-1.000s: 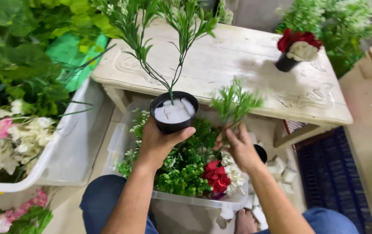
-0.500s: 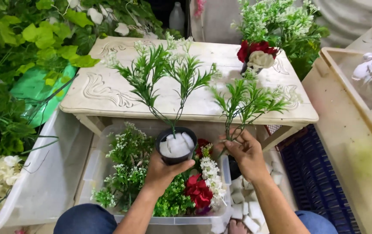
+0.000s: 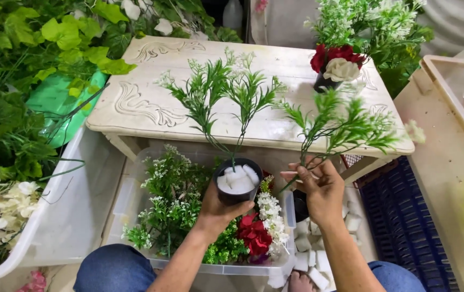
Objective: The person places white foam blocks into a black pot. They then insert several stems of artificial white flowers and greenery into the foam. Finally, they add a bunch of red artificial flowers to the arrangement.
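- Your left hand point(image 3: 218, 208) fingers wrap round a small black pot point(image 3: 237, 183), held over the clear bin point(image 3: 134, 200) in front of the table point(image 3: 275, 121).
- Pot has white foam chunks point(image 3: 236, 178) packed inside; two green sprigs point(image 3: 218, 94) stand upright in it.
- Your right hand point(image 3: 321, 189) fingers pinch the stem of a third green sprig point(image 3: 345, 121), just right of the pot, tilted up and to the right, blurred.
- Bin holds greenery w/ white blooms and a red flower point(image 3: 253, 235).
- On the table's far right: dark vase w/ red and cream flowers point(image 3: 337, 62).
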